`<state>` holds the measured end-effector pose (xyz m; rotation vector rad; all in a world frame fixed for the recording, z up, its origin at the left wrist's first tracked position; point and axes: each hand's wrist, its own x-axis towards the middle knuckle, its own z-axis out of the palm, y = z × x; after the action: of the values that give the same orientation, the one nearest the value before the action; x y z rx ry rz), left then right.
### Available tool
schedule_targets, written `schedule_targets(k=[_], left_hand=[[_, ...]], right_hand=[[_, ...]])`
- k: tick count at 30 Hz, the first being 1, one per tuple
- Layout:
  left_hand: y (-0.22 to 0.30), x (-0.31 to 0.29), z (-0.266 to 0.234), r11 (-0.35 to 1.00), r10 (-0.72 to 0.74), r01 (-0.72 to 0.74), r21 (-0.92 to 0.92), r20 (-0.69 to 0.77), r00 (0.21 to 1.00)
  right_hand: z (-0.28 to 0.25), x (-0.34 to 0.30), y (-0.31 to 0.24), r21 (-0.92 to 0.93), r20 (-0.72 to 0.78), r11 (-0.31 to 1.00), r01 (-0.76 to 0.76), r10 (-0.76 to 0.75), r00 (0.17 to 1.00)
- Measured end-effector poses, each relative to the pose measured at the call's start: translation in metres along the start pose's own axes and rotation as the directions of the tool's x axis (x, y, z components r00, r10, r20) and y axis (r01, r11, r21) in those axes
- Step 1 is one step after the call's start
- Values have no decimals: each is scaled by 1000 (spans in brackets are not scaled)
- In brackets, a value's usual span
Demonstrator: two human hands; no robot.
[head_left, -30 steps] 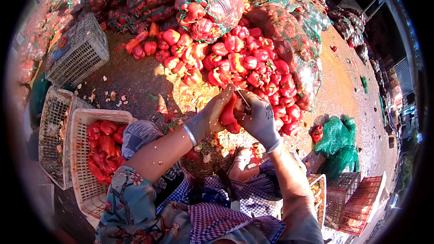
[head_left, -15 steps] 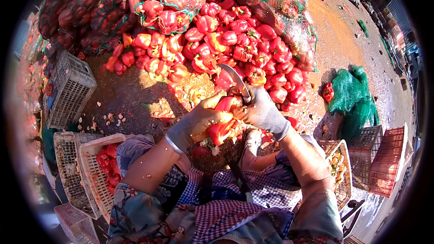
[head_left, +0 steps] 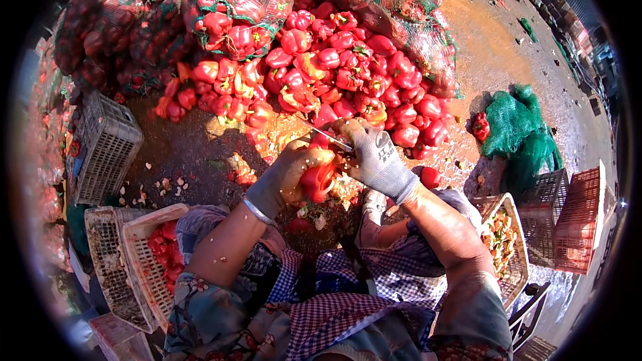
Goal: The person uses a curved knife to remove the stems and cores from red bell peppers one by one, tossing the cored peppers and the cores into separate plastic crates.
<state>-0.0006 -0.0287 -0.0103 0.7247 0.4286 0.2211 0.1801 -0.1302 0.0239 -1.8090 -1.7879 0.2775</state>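
Both my hands wear grey work gloves and meet in front of my knees. A red bell pepper (head_left: 318, 180) is gripped in my left hand (head_left: 299, 166), its fingers wrapped round the side. My right hand (head_left: 370, 154) is closed on a knife (head_left: 332, 138), whose thin blade slants up and left over the top of the pepper. The knife's handle is hidden inside the glove. Just beyond my hands lies a large heap of red bell peppers (head_left: 348, 60) on the wet ground.
Net sacks of peppers (head_left: 234, 0) stand behind the heap. At my left, a crate (head_left: 144, 254) holds red pepper pieces; a grey crate (head_left: 110, 147) stands farther off. At my right are a crate of scraps (head_left: 501, 234), a pink crate (head_left: 580, 220) and green netting (head_left: 518, 130).
The knife has turned from pointing up with its curved blade broadside to lying edge-on across the pepper. My left hand has rolled the pepper, which now sits more upright.
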Motion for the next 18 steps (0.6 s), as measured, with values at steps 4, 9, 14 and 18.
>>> schedule_targets(k=[4,9,14,18], left_hand=[[14,-12,14,986,-18,8,-164,-57,998],[54,-44,4,980,198,-198,8,16,980],[107,-145,-41,765,468,-243,596,-255,846],[103,-259,-143,80,650,338,938,-306,696]], right_hand=[[-22,-1,11,198,-175,971,-132,167,970],[-93,-43,0,494,-280,849,-190,362,889],[-164,-156,44,25,-419,837,-547,506,754],[-191,-287,86,-373,-340,611,-698,610,716]])
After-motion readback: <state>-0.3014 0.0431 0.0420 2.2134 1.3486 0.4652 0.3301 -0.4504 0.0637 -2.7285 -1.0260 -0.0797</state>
